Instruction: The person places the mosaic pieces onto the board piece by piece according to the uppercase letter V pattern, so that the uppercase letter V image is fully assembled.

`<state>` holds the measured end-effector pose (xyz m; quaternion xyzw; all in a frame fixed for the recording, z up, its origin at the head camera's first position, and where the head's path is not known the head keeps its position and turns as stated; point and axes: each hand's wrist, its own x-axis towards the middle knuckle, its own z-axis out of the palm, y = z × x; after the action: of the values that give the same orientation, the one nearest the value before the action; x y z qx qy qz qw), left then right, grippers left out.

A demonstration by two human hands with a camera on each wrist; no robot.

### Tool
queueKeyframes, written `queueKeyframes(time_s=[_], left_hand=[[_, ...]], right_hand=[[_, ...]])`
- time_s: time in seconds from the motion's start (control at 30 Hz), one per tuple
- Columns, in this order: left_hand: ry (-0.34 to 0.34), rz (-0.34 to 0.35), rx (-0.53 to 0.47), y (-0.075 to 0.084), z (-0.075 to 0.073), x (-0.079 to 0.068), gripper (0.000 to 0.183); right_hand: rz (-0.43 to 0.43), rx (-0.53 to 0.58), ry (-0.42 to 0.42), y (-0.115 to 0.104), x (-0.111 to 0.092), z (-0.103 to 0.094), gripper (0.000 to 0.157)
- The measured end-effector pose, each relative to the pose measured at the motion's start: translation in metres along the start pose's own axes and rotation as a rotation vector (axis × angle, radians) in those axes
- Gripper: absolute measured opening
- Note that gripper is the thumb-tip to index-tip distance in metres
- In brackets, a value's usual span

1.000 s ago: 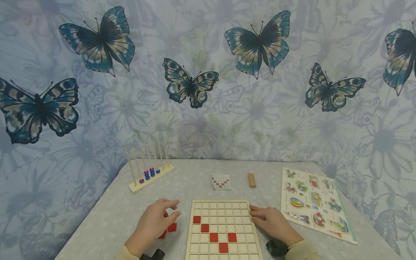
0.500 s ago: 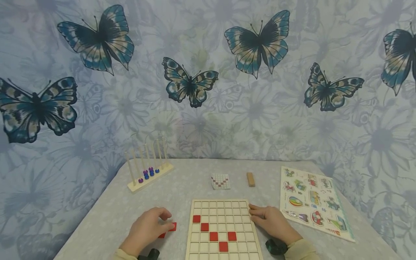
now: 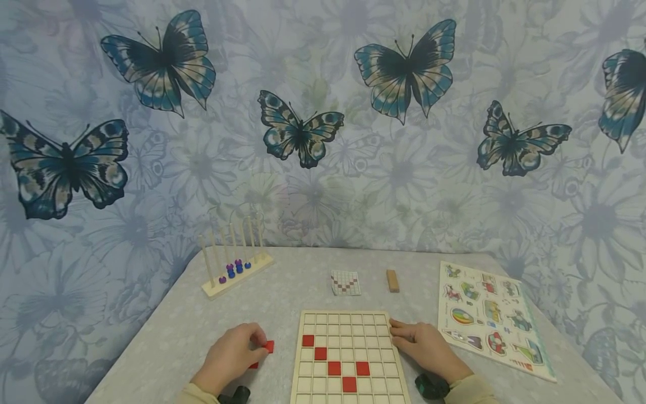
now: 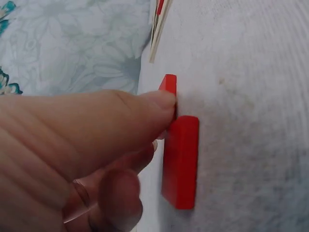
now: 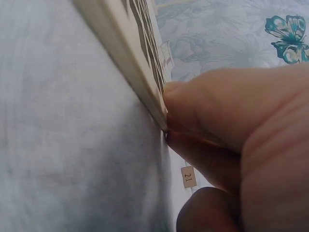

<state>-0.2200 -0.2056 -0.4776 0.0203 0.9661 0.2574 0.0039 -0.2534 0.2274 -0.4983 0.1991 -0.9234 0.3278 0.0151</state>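
Observation:
My left hand (image 3: 228, 354) is over the table left of the wooden grid board (image 3: 321, 330). It pinches a red square tile (image 3: 270, 346) between thumb and finger, the tile's edge showing past the thumb tip in the left wrist view. A second red tile (image 4: 181, 164) lies on the cloth just below that thumb, mostly covered by the hand in the head view. Several red tiles sit in the board's cells in a V-like slant. At the board's right edge my right hand (image 3: 429, 350) rests with extended fingertips and thumb touching the side.
Behind the board lie a small pattern card (image 3: 345, 283) and a wooden block (image 3: 392, 281). A peg stand with beads (image 3: 237, 277) is at the back left. A picture puzzle board (image 3: 497, 320) lies on the right. A butterfly-patterned backdrop (image 3: 303, 213) rises behind the table.
My left hand has come down and slightly left onto the red tiles, its thumb and finger closing on one, which has shifted slightly. The right hand stays at the board's edge.

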Motion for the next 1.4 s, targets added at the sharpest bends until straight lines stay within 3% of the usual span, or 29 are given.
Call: queueKeyframes(time_s=[0.47,0.9,1.4], left_hand=[[-0.006,-0.047,0.016,-0.0039,-0.0004,0.0065,0.027],[0.044,0.003,-0.004,-0.0034,0.0004,0.0038,0.016],[0.042,-0.003,0.000,0.0001,0.0022,0.0056,0.011]], right_hand=[[-0.018,0.009,0.000,0.0000,0.0015,0.0006,0.036],[-0.015,0.010,-0.002,-0.0003,0.0016,0.0006,0.035],[-0.004,0.025,0.001,0.0033,0.0015,0.0017,0.036]])
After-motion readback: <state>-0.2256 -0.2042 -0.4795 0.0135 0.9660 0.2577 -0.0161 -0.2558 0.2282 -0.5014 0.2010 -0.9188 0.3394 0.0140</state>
